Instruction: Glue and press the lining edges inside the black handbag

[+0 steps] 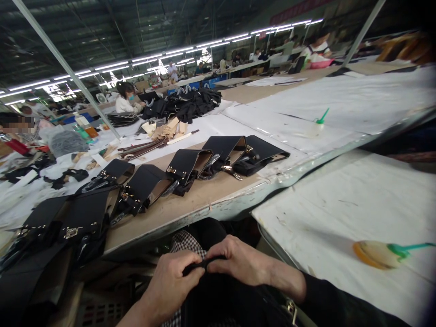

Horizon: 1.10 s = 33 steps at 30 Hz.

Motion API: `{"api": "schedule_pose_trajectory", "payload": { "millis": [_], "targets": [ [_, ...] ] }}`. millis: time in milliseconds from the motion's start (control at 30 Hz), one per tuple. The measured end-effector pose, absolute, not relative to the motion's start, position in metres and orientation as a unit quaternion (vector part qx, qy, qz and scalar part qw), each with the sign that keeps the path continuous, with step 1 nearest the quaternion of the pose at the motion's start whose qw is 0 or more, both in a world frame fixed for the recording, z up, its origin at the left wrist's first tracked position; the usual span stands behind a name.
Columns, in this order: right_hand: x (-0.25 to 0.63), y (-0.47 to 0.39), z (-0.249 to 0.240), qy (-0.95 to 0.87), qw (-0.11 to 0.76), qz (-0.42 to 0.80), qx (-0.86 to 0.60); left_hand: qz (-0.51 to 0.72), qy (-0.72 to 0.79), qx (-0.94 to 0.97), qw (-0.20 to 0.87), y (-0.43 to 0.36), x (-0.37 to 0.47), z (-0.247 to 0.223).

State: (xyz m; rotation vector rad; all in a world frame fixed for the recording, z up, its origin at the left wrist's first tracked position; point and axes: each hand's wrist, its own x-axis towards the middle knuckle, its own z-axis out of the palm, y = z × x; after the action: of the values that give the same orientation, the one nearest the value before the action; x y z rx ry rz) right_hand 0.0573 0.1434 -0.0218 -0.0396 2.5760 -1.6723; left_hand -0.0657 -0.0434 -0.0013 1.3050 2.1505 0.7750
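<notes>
Low in the middle of the head view, my left hand (175, 275) and my right hand (235, 260) are close together above my lap. Both pinch the edge of a black piece (218, 295), thumbs towards each other. The piece hangs down over my lap, and its lower part is dark and hard to make out. A gold metal clasp (291, 309) shows to the right, below my right forearm. Beyond my hands, black bags (151, 181) with gold fittings lie in a row on brown board (190, 204) along the table edge.
A glue bottle (378, 254) with a green nozzle lies on the near right table (327, 218); a second green-tipped bottle (320, 119) stands farther back. Brown strips (146, 147), a black pile (187, 103) and a seated person (126, 97) are behind the bags. A crate (102, 309) is lower left.
</notes>
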Motion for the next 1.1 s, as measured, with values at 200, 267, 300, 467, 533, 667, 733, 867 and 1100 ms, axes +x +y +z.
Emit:
{"api": "schedule_pose_trajectory", "payload": {
  "millis": [200, 267, 300, 467, 533, 667, 733, 867, 1100],
  "targets": [
    [0.058, 0.144, -0.03, 0.816, 0.023, -0.578, -0.003, 0.333, 0.791, 0.447, 0.254, -0.04, -0.057, -0.007],
    [0.06, 0.144, -0.031, 0.821, 0.029, -0.569, 0.005, 0.349, 0.796, 0.406, 0.281, -0.037, -0.058, -0.008],
    [0.06, 0.144, -0.031, 0.829, 0.031, -0.559, 0.007, 0.358, 0.794, 0.383, 0.306, -0.037, -0.06, -0.009],
    [0.057, 0.145, -0.016, 0.851, 0.075, -0.52, -0.014, 0.352, 0.768, 0.342, 0.412, -0.041, -0.08, -0.003],
    [0.052, 0.144, -0.011, 0.844, 0.1, -0.527, -0.016, 0.318, 0.763, 0.378, 0.418, -0.045, -0.085, 0.003],
    [0.039, 0.142, -0.012, 0.851, 0.098, -0.514, -0.047, 0.246, 0.761, 0.466, 0.379, -0.047, -0.084, 0.016],
    [0.034, 0.142, -0.017, 0.848, 0.086, -0.517, -0.079, 0.226, 0.762, 0.481, 0.371, -0.046, -0.083, 0.021],
    [0.032, 0.143, -0.023, 0.848, 0.083, -0.516, -0.091, 0.225, 0.748, 0.471, 0.409, -0.049, -0.087, 0.025],
    [0.045, 0.155, -0.015, 0.849, 0.117, -0.508, -0.084, 0.265, 0.718, 0.366, 0.529, -0.059, -0.092, 0.032]
  ]
}}
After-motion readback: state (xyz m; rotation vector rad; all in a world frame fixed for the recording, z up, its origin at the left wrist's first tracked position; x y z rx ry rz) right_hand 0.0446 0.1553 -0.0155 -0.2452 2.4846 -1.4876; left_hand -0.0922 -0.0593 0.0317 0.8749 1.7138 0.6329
